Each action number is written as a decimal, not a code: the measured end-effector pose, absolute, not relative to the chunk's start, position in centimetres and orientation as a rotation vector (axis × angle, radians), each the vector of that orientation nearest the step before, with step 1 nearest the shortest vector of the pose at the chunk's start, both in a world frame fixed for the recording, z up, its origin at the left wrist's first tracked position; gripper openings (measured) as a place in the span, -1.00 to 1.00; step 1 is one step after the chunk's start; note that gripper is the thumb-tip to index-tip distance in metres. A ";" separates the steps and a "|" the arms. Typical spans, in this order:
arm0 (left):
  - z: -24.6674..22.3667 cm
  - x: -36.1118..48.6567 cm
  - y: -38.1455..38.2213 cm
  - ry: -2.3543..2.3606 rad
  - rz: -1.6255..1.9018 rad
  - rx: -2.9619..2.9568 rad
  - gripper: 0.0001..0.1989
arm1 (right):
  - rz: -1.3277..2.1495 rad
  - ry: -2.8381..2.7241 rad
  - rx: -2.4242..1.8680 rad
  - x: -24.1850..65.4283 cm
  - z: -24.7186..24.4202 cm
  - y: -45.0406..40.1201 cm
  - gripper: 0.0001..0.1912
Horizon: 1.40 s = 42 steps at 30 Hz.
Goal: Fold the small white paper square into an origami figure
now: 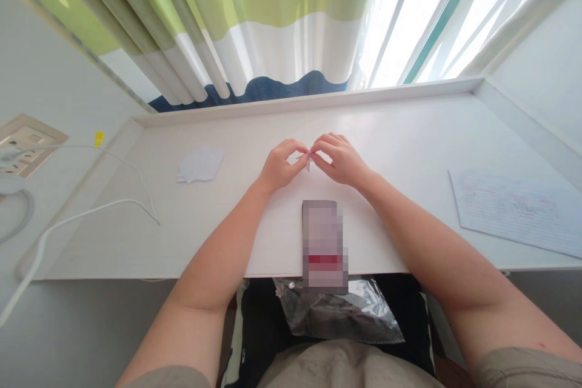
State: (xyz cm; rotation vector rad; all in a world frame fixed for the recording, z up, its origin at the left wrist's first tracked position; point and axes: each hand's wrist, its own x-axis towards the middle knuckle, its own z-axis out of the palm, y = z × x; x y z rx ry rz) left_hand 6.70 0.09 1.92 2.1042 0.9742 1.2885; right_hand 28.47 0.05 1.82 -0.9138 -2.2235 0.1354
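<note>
Over the middle of the white desk [254, 224], my left hand [284, 163] and my right hand [339, 157] meet at the fingertips. Between them is a small piece of folded white paper [309, 162], pinched by both hands from either side. One pointed flap hangs below the fingers and another sticks out to the left. The fingertips hide much of the paper. Left of my hands lies a loose stack of white paper pieces [200, 165]. Nearer my body, a blurred-out phone-like rectangle [322, 236] rests at the desk's front edge.
Written sheets [513, 209] lie at the right. A clear plastic bag [336, 315] is on my lap below the desk edge. White cables [91, 212] run across the left side from a wall socket [30, 145]. A raised ledge [309, 100] borders the back, beneath a curtain [273, 6].
</note>
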 end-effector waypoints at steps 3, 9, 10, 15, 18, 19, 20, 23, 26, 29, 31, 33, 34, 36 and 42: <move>2.1 6.8 -0.2 0.983 1.319 2.054 -0.90 | 0.143 -2.184 -0.915 28.4 1.8 0.0 -0.80; 2.3 7.0 -0.5 1.011 1.297 2.041 -0.90 | 0.144 -2.143 -0.932 28.2 2.0 -0.2 -0.85; 2.3 7.0 -0.5 1.009 1.295 2.045 -0.90 | 0.149 -2.136 -0.926 28.2 2.0 -0.2 -0.86; 1.8 7.1 -0.1 1.007 1.305 2.057 -0.89 | 0.174 -2.147 -0.907 28.1 1.9 -0.1 -0.83; 1.4 7.2 0.1 1.032 1.293 2.055 -0.89 | 0.163 -2.109 -0.892 28.1 1.6 0.1 -0.86; 1.4 7.2 0.1 1.029 1.293 2.053 -0.89 | 0.156 -2.086 -0.876 28.1 1.6 0.1 -0.88; 1.4 7.3 0.1 1.017 1.295 2.053 -0.89 | 0.152 -2.063 -0.856 28.1 1.5 0.2 -0.89; 1.6 7.4 -0.1 0.979 1.307 2.037 -0.89 | 0.170 -2.011 -0.805 28.0 1.5 0.2 -0.90; 1.7 7.5 -0.3 1.001 1.264 1.937 -0.88 | 0.237 -1.983 -0.797 27.9 1.7 0.0 -0.93; 1.4 7.5 -0.2 0.979 1.220 1.799 -0.80 | 0.310 -1.979 -0.841 27.9 1.8 -0.1 -0.94; 1.0 7.5 0.1 0.957 1.228 1.713 -0.74 | 0.354 -1.953 -0.886 27.8 1.8 -0.1 -0.94; 0.7 7.5 0.4 0.944 1.262 1.623 -0.70 | 0.426 -1.883 -0.935 27.8 1.7 0.0 -0.90; 0.6 7.5 0.6 0.939 1.283 1.578 -0.69 | 0.477 -1.844 -0.958 27.7 1.6 0.0 -0.87; 0.6 7.5 0.8 0.924 1.310 1.498 -0.64 | 0.587 -1.790 -1.004 27.6 1.3 0.2 -0.79; 1.3 7.8 0.5 0.861 1.297 1.372 -0.52 | 0.796 -1.685 -1.008 27.4 0.7 0.5 -0.67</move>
